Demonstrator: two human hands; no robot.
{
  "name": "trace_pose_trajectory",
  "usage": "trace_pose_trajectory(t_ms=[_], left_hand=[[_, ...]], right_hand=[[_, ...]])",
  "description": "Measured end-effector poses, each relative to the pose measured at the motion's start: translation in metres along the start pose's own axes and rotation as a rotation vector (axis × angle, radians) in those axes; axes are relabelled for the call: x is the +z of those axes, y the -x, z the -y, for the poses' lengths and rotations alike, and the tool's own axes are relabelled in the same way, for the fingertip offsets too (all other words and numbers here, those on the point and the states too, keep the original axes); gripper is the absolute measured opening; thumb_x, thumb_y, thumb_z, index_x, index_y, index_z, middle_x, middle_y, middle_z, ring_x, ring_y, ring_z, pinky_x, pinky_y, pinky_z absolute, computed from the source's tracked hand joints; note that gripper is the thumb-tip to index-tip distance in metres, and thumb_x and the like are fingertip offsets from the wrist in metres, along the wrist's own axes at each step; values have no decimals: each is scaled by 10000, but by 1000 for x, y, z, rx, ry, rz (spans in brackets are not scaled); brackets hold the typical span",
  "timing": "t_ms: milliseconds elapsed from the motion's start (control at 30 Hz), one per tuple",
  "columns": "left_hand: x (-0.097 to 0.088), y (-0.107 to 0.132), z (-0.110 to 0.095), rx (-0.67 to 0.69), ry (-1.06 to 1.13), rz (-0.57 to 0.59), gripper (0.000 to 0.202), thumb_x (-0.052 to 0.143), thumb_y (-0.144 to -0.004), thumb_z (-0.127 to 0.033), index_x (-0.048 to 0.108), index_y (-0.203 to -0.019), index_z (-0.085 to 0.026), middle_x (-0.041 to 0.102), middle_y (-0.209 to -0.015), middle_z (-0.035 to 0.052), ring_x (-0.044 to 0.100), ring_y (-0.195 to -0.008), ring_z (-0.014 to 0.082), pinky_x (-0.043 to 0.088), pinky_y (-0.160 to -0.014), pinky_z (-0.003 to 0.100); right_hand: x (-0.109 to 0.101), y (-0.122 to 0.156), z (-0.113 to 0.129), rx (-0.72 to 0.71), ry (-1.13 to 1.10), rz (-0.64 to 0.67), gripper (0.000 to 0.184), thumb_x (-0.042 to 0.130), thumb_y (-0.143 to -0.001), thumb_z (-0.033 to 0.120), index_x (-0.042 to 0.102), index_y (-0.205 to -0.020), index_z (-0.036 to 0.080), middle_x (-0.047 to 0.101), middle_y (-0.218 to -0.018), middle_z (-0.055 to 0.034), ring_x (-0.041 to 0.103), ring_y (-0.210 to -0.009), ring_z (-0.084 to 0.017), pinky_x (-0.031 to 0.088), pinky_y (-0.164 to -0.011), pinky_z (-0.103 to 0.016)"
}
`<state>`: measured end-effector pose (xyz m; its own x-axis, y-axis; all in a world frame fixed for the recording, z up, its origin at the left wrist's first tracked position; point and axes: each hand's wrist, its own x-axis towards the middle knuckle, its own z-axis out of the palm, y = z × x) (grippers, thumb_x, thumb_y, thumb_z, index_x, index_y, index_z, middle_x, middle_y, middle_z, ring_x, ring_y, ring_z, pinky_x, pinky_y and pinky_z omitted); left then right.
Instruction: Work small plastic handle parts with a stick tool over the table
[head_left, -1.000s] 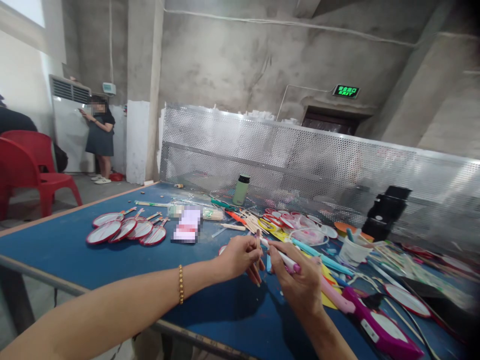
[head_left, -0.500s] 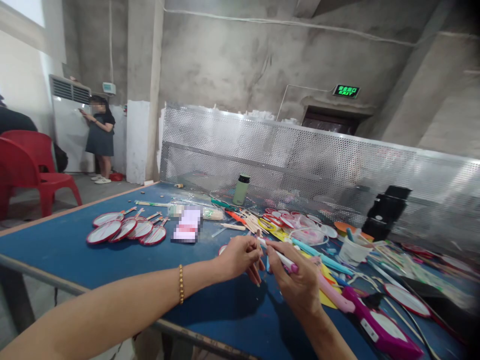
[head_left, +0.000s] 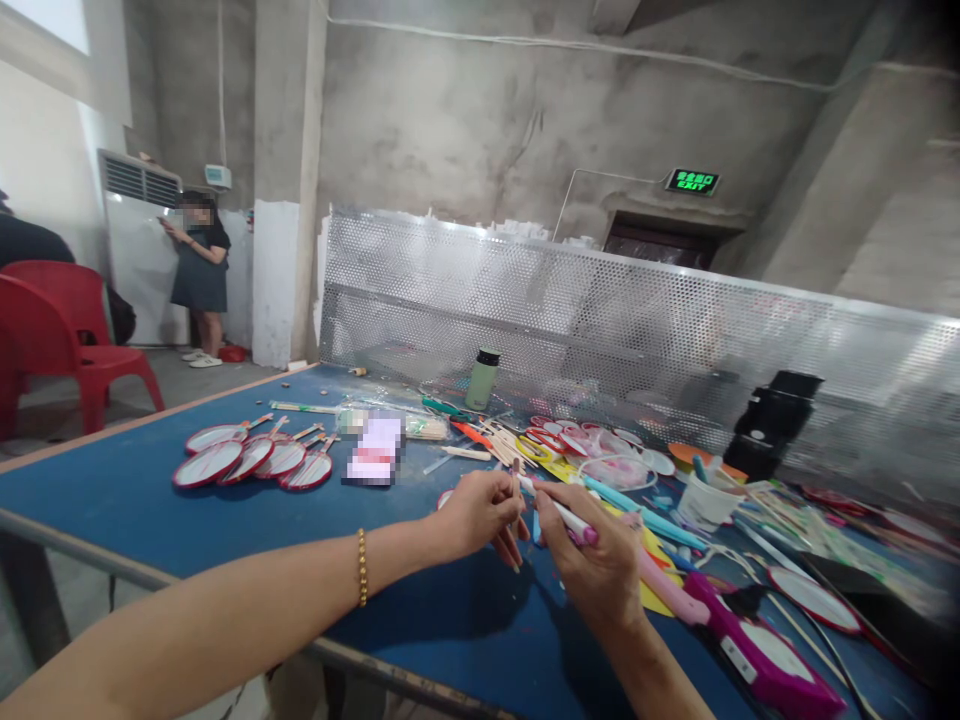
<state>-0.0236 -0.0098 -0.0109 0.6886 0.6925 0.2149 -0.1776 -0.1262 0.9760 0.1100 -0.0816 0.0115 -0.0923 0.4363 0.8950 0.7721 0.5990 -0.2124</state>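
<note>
My left hand (head_left: pixel 480 515) is closed around a slim wooden stick (head_left: pixel 517 466), whose tip pokes up above the fingers. In my right hand (head_left: pixel 596 550) sits a white pen (head_left: pixel 574 522) with a pinkish-purple end, its front close against the stick. Whether the tip touches the wood is hidden by the fingers. Behind my left wrist a pale round edge (head_left: pixel 444 497) shows in part. To the left lie several small round fans (head_left: pixel 208 464) with white faces, red rims and wooden handles, overlapping one another.
A phone (head_left: pixel 375 450) lies beyond my left forearm. Behind it stands a green bottle (head_left: pixel 484 380). Yellow scissors (head_left: pixel 551 460), a white cup (head_left: pixel 706 502) and a purple device (head_left: pixel 772 645) crowd the right side. A perforated metal screen (head_left: pixel 525 300) borders the table; a person (head_left: pixel 201 260) stands far left.
</note>
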Motion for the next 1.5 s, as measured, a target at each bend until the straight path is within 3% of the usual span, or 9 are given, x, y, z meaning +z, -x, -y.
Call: trace_pose_trajectory(t_ms=[1167, 1367, 1500], left_hand=[[0, 1, 2, 0, 14, 0, 162, 550, -744, -301, 469, -777, -165, 628, -649, 13, 624, -443, 160, 511, -415, 270], [1, 1, -2, -13, 8, -5, 220, 578, -739, -353, 473, -769, -162, 626, -644, 12, 618, -439, 152, 509, -414, 263], [0, 1, -1, -12, 7, -8, 274, 605, -723, -402, 480, -765, -162, 626, -648, 14, 623, -448, 158, 510, -416, 268]], right_hand=[[0, 1, 0, 6, 14, 23, 121, 575, -893, 221, 694, -911, 211, 718, -806, -23, 672, -716, -148, 519, -683, -244], [-1, 1, 1, 21, 33, -13, 123, 572, -892, 230, 690, -869, 206, 711, -744, -19, 665, -641, -143, 523, -637, -245], [0, 0, 0, -6, 3, 3, 118, 571, -895, 222, 688, -902, 210, 722, -802, -28, 679, -710, -152, 527, -674, -250]])
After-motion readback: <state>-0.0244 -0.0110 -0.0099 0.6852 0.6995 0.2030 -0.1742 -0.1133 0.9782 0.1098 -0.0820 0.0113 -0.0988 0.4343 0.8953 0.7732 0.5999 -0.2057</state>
